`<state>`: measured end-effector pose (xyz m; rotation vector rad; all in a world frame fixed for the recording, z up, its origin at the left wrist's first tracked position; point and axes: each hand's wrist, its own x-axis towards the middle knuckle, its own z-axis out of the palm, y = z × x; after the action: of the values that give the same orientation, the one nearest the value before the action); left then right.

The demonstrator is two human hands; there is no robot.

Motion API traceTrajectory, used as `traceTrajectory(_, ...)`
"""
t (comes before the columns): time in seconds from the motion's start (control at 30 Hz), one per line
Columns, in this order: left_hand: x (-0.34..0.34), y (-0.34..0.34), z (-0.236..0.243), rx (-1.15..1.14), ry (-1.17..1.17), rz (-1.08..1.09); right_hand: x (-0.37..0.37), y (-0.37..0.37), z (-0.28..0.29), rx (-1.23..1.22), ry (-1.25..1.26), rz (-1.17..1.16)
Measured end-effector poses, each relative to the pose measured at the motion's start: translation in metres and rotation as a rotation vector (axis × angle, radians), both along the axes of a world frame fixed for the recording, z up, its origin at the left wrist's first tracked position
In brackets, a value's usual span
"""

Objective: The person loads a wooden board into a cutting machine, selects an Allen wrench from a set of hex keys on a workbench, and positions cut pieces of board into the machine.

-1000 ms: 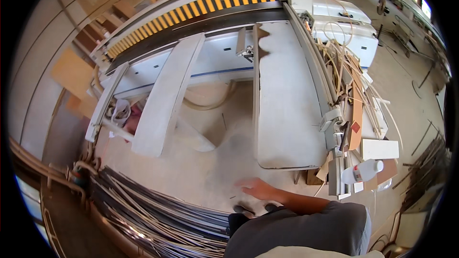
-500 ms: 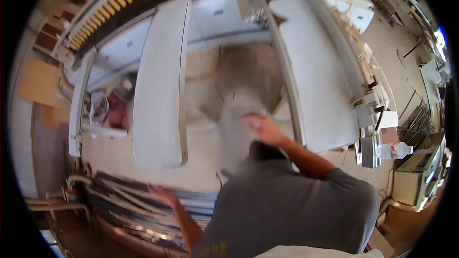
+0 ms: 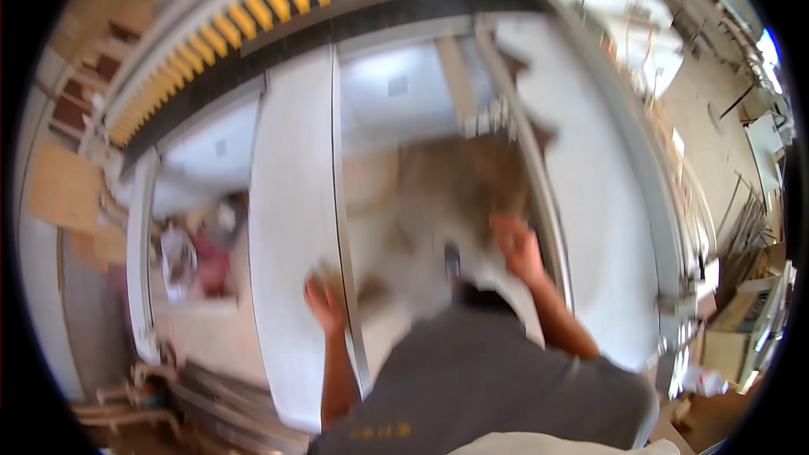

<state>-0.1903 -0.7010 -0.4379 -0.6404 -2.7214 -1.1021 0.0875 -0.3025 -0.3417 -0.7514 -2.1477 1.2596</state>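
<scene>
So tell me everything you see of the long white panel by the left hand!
The long white panel is pale and straight-sided, maybe painted metal or board; I can't tell. A dark line runs along its right edge. It lies flat, its far end toward the black strip. The left hand appears over its right edge; blur hides whether they touch.

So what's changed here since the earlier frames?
The left hand, unseen at first, has come forward by the middle panel; the right hand has moved forward, near the right panel. The body has moved between the panels. No grasp shows. Both panels stayed put.
</scene>
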Motion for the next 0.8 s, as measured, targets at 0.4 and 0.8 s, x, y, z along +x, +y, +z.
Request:
traceTrajectory(0.4, -0.232, 0.223, 0.045, 0.097, -0.013, -0.008, -0.192, 0.222, 0.092, 0.284, 0.047, -0.231)
traceTrajectory(0.8, -0.557, 0.427, 0.010, 0.148, 0.016, 0.081, -0.290, 0.459, -0.056, 0.346, -0.405, -0.743)
